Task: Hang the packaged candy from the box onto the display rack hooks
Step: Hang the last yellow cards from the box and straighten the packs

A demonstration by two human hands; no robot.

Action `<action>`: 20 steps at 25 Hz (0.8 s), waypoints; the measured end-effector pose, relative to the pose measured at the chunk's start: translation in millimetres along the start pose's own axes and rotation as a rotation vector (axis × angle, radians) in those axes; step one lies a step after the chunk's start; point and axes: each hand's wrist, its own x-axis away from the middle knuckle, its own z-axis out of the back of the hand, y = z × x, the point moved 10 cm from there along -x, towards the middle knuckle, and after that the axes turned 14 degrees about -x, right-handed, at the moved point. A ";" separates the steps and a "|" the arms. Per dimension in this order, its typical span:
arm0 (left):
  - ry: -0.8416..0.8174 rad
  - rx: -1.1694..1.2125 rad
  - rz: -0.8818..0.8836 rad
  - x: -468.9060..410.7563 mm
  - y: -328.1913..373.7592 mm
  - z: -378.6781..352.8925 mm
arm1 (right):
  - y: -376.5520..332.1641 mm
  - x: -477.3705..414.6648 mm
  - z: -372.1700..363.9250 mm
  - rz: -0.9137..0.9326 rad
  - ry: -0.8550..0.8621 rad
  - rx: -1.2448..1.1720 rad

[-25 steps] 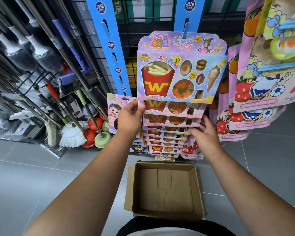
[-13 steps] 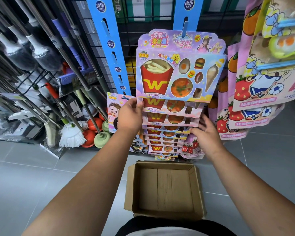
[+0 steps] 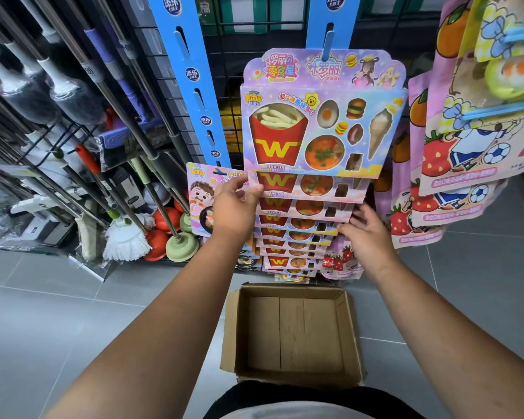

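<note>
Several purple candy packs (image 3: 321,131) with a red fries carton printed on them hang in an overlapping column from a blue hook strip (image 3: 330,22). My left hand (image 3: 235,207) pinches the left edge of a pack just under the top one. My right hand (image 3: 368,237) lies with straight, spread fingers against the right edges of the lower packs. On the floor below stands the open cardboard box (image 3: 233,331), with no packs in it.
A second blue hook strip (image 3: 194,86) hangs to the left, with a pink kid-print pack (image 3: 200,195) low on it. Mops, brooms and plungers (image 3: 180,246) fill the left rack. Strawberry and football bags (image 3: 466,164) hang close on the right. Grey floor tiles surround the box.
Both hands stay at the edges of the hanging stack. The right hand has crept slightly upward along the right side.
</note>
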 end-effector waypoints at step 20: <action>-0.300 0.257 0.170 10.1 -47.3 -69.1 | 56.9 -19.9 -3.6 -0.147 -0.047 0.089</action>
